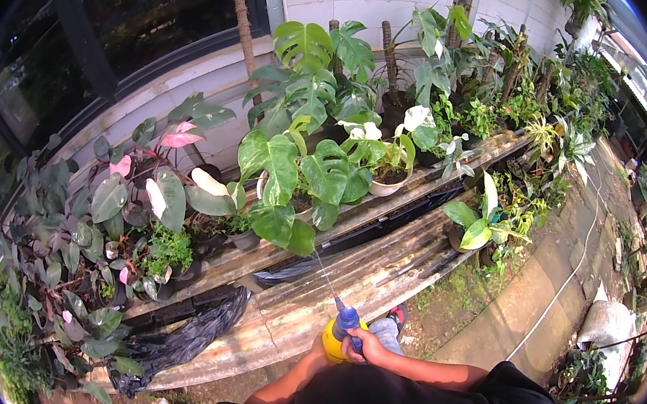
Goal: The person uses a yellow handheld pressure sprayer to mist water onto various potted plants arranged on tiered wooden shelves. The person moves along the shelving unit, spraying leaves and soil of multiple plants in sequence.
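A yellow pump spray bottle (330,342) with a blue head (347,319) is held in front of my body, its nozzle pointing away from me. My right hand (364,344) is wrapped round the blue head and handle. Against the yellow body rests my left hand (321,354), its fingers mostly hidden by the bottle. A thin jet of water (326,275) leaves the nozzle toward a potted monstera (276,162) with large split green leaves. That plant stands on the upper ledge, apart from both hands.
Pink-and-dark-leaved plants (168,188) crowd the left of the ledge (266,260). Black plastic sheeting (188,336) drapes over the lower corrugated step (303,307). A variegated potted plant (477,225) sits at its right end. A pale hose (565,287) crosses the paving.
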The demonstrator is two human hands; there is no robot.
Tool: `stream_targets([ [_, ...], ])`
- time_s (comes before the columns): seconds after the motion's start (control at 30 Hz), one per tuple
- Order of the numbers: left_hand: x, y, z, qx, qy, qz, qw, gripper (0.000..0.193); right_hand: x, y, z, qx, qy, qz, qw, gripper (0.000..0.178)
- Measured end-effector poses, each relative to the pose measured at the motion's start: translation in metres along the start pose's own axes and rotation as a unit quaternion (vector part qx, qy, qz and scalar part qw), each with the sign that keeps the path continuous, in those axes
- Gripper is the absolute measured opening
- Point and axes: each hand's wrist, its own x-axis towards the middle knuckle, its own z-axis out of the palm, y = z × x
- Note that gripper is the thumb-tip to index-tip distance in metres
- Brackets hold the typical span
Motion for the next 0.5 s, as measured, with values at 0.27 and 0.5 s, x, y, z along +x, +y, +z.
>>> stream_targets([
  [0.27,-0.009,-0.004,0.012,0.037,-0.031,0.054,0.997,0.060,0.000,0.004,-0.001,-0.027,-0.009,-0.026,0.999,0.063],
  [0.5,-0.005,0.003,0.020,0.031,0.098,0.093,0.990,0.074,-0.006,0.004,-0.001,-0.117,-0.026,-0.078,0.990,0.062],
])
